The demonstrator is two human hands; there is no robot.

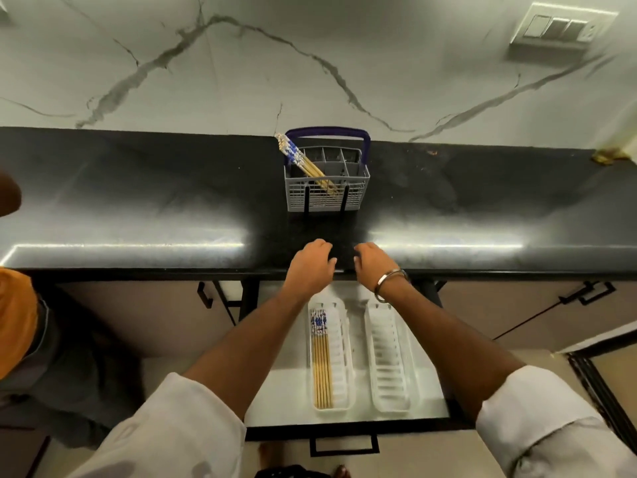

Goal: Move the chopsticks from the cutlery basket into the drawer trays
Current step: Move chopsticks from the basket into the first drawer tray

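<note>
A grey cutlery basket [327, 196] with a blue handle stands at the back of the black counter. Several wooden chopsticks [303, 163] with blue-and-white tops lean in it toward the left. Below, a drawer is pulled out with two white trays. The left tray [344, 374] holds several chopsticks [321, 360] lying lengthwise. The right tray [389, 360] holds nothing. My left hand [312, 267] and my right hand [374, 267] rest side by side on the counter's front edge, fingers loosely curled, holding nothing. A metal bangle sits on my right wrist.
The black counter [138, 208] runs the full width under a marble wall with a switch plate [565, 27] at top right. Another person in orange and grey [20, 332] stands at the left. Cabinet doors with black handles flank the open drawer [348, 417].
</note>
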